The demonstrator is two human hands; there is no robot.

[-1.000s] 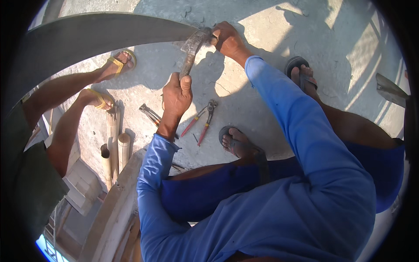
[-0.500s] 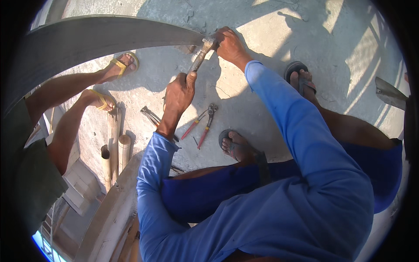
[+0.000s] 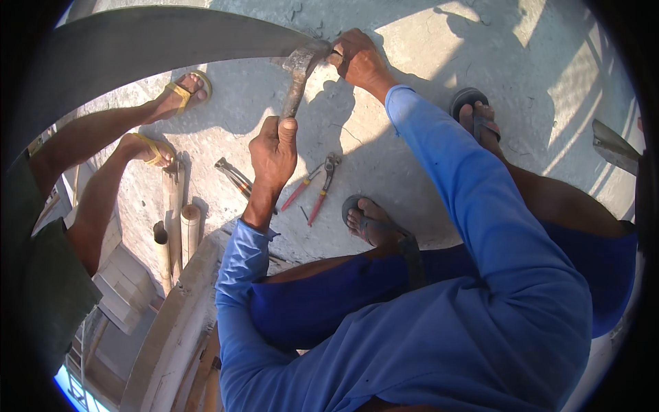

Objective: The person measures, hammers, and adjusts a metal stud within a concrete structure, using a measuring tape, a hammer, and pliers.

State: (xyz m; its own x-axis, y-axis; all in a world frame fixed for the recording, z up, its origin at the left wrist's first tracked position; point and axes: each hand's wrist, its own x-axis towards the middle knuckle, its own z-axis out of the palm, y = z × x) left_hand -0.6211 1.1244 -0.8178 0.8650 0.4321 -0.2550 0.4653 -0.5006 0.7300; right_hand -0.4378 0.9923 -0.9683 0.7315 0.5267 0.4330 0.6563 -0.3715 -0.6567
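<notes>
Concrete floor point(image 3: 391, 172) is being crossed by sunlight and shadow. Nearest, a hammer point(image 3: 295, 96) is being gripped by its handle, the left hand point(image 3: 273, 152) clamped around it. Compared with half a second ago, its head is being held further left and the handle more upright, so a swing is probably being made. Beyond it, a short tan piece point(image 3: 335, 59) is being enclosed by the right hand point(image 3: 362, 62), its rest hidden. Beside the hammer head, a long grey panel point(image 3: 171, 38) is being overlapped; contact cannot be told. Farther down, red-handled pliers point(image 3: 327, 180) are being left lying, and yellow sandals point(image 3: 182, 98) are being worn by another person.
</notes>
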